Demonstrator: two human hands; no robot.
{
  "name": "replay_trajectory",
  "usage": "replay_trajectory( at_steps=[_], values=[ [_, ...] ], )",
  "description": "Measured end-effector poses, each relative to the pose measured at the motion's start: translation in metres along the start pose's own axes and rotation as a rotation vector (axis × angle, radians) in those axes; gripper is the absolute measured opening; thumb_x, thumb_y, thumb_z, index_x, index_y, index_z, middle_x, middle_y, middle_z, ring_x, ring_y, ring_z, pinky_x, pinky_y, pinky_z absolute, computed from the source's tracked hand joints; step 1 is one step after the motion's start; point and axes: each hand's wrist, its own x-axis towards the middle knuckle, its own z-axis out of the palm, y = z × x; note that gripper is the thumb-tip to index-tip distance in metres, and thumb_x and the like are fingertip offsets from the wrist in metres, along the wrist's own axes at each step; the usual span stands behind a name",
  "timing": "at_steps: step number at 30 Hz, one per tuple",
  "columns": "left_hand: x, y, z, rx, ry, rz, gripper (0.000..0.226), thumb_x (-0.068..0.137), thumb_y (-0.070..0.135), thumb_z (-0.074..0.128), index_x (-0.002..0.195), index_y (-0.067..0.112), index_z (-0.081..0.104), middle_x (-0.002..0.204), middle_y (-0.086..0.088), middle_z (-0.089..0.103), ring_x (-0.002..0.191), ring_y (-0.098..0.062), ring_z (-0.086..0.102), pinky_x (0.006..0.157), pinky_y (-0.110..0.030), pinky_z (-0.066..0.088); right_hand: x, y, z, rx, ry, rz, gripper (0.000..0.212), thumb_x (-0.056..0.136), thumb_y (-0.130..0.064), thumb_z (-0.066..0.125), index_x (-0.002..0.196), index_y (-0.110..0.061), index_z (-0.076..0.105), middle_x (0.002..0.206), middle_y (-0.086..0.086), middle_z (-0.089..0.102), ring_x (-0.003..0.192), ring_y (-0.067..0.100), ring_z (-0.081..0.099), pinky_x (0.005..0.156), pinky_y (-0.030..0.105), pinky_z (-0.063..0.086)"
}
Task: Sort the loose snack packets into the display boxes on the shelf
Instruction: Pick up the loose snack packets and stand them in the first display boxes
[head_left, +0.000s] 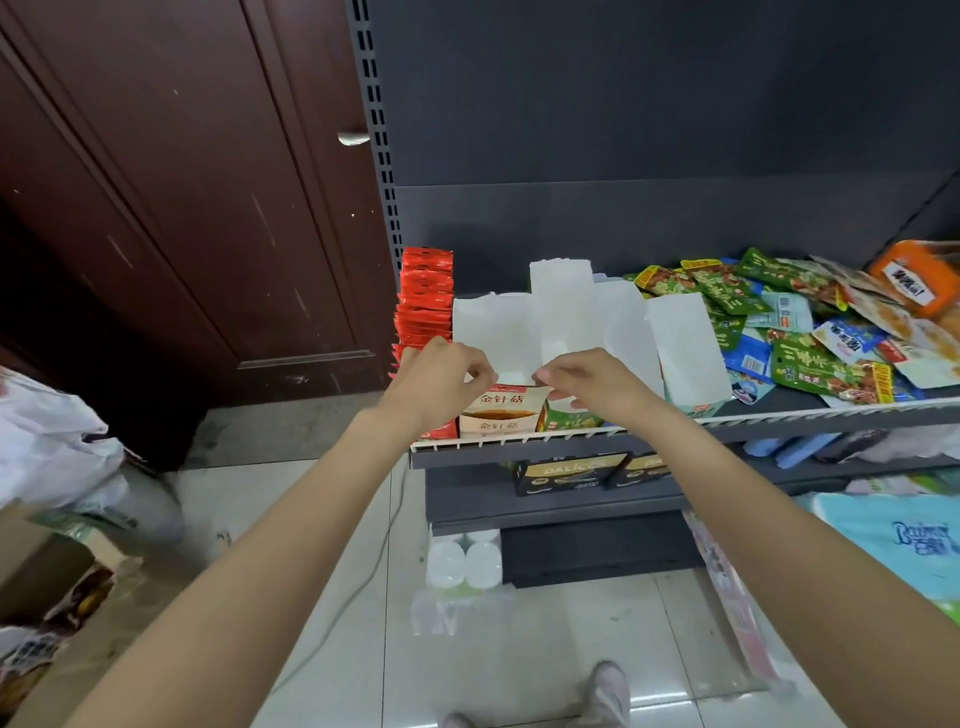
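Observation:
Several display boxes stand at the shelf's front left with white flaps raised. My left hand (441, 376) pinches the left part of the white flap (493, 332) of the beige box (501, 413). My right hand (592, 382) pinches the same flap's lower edge from the right, above a green box (569, 418). A row of red packets (423, 299) fills the leftmost box. Loose snack packets (795, 322) in green, blue and white lie heaped on the shelf to the right.
The grey shelf edge (779, 421) runs right. An orange box (917, 283) sits at the far right. Lower shelves hold black boxes (571, 473). A brown door (182, 208) stands left. Plastic bags (52, 447) and cartons lie on the floor at left.

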Motion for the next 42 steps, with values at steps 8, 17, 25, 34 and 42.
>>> replay_trajectory(
  at_steps=[8,17,25,34,42],
  values=[
    [0.045,0.095,0.018,-0.223,0.150,0.121,0.021,0.094,0.020,0.051,0.107,0.017,0.067,0.106,0.001,0.069,0.098,-0.016,0.060,0.090,-0.037,0.049,-0.014,0.041,-0.073,0.163,0.387,-0.093,0.019,0.095,-0.015,0.051,0.104,-0.012,0.068,0.098,0.002,0.068,0.090,0.019,0.064,0.075,0.023,0.048],
    [0.184,0.281,0.115,-0.191,0.066,0.219,0.026,0.093,0.019,0.052,0.117,0.014,0.061,0.119,-0.006,0.060,0.111,-0.022,0.053,0.091,-0.035,0.046,-0.027,0.195,-0.243,0.062,0.624,0.171,0.028,0.097,-0.015,0.048,0.122,-0.009,0.059,0.119,0.008,0.062,0.104,0.023,0.058,0.083,0.032,0.046],
    [0.302,0.373,0.200,-0.009,-0.131,0.086,0.067,0.091,0.025,0.058,0.147,0.015,0.023,0.152,-0.008,0.025,0.138,-0.028,0.025,0.111,-0.037,0.027,0.015,0.321,-0.369,-0.169,0.501,0.297,0.055,0.093,-0.026,0.057,0.141,-0.008,0.036,0.142,0.014,0.042,0.127,0.030,0.043,0.097,0.035,0.040],
    [0.338,0.377,0.238,0.168,-0.287,-0.073,0.076,0.090,0.035,0.056,0.151,0.022,0.013,0.159,-0.001,0.003,0.145,-0.026,0.006,0.116,-0.048,0.017,0.069,0.375,-0.388,-0.343,0.187,0.267,0.076,0.086,-0.035,0.065,0.148,-0.020,0.024,0.154,0.010,0.023,0.141,0.027,0.024,0.111,0.041,0.030],
    [0.331,0.402,0.237,-0.608,-0.025,-0.132,0.049,0.093,0.042,0.053,0.134,0.016,0.050,0.142,-0.001,0.046,0.131,-0.010,0.037,0.105,-0.024,0.029,0.042,0.352,-0.385,-0.415,0.508,-0.001,0.025,0.098,-0.014,0.039,0.112,-0.010,0.059,0.083,0.013,0.067,0.072,0.032,0.063,0.057,0.033,0.044]
  ],
)
